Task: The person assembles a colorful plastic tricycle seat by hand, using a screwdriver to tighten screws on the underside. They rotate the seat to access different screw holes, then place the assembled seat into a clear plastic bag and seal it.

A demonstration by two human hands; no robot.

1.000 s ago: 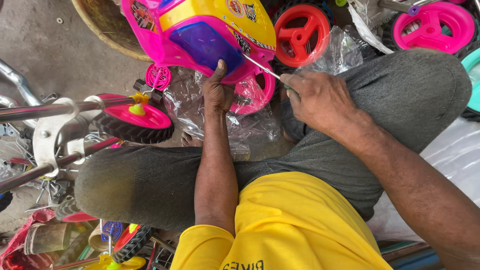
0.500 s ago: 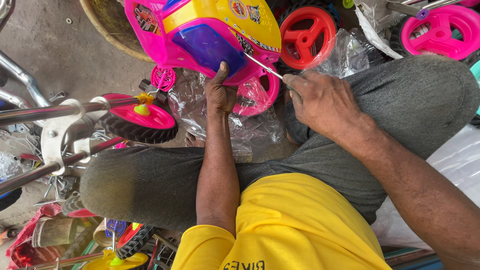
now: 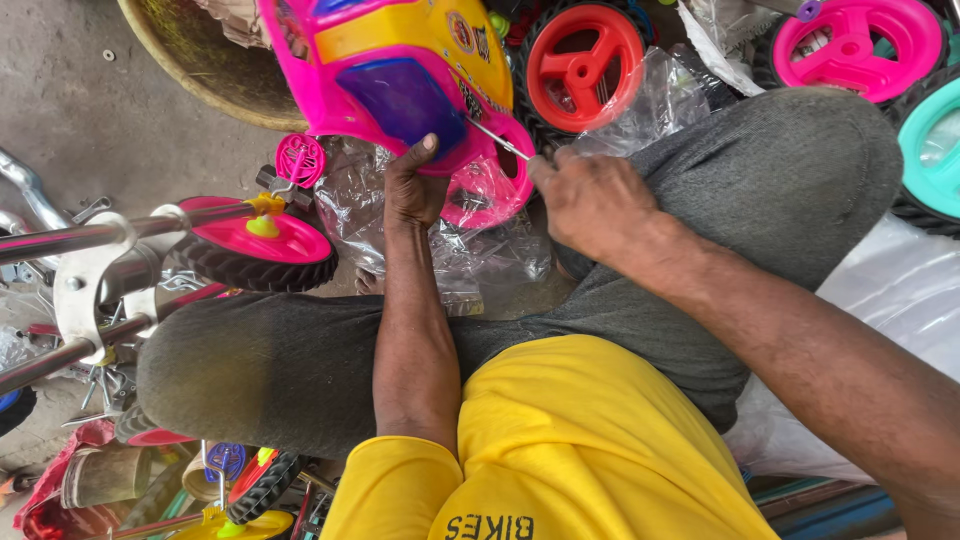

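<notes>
A pink, yellow and blue plastic toy-tricycle body (image 3: pixel 400 75) lies in front of my crossed legs. My left hand (image 3: pixel 412 185) presses against its pink lower edge, fingers closed on the rim. My right hand (image 3: pixel 590 200) grips a thin metal screwdriver (image 3: pixel 497 140) whose tip meets the pink body near the yellow panel. Crumpled clear plastic wrap (image 3: pixel 470 255) lies under both hands.
A pink wheel with black tyre (image 3: pixel 258 245) sits on chrome bars (image 3: pixel 80 240) at left. A red wheel (image 3: pixel 582 65), a pink wheel (image 3: pixel 855 45) and a teal wheel (image 3: pixel 930 150) lie at the top right. A round basket (image 3: pixel 195 70) stands behind. Small parts clutter the lower left.
The view has shifted slightly; both hands stay on the toy body and the screwdriver stays at the same spot.
</notes>
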